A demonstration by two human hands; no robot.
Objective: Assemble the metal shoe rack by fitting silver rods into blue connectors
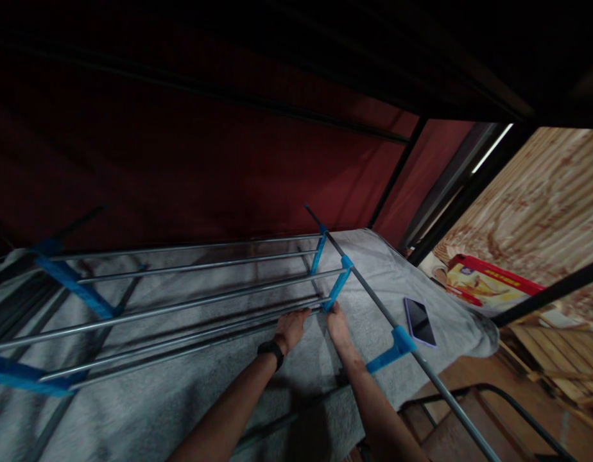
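Observation:
A rack of grey metal tubes (pixel 195 299) joined by blue plastic brackets lies across the grey blanket (pixel 181 410). My left hand (pixel 291 328), with a dark band at the wrist, grips the end of a low metal tube close to a blue bracket (pixel 339 287). Just right of it, my right hand (pixel 337 324) has its fingers closed on the lower end of that bracket. A long side tube (pixel 373 295) passes through the bracket's top and through another blue bracket (pixel 393 350) nearer to me. My fingertips are partly hidden behind the parts.
A phone (pixel 420 321) lies on the blanket at the right. Beyond the bed's dark frame (pixel 397 170) are a red and yellow box (pixel 489 285) and a wooden slatted piece (pixel 561 359). A chair (pixel 474 423) stands at the lower right. Dark red cloth (pixel 229 160) hangs behind the rack.

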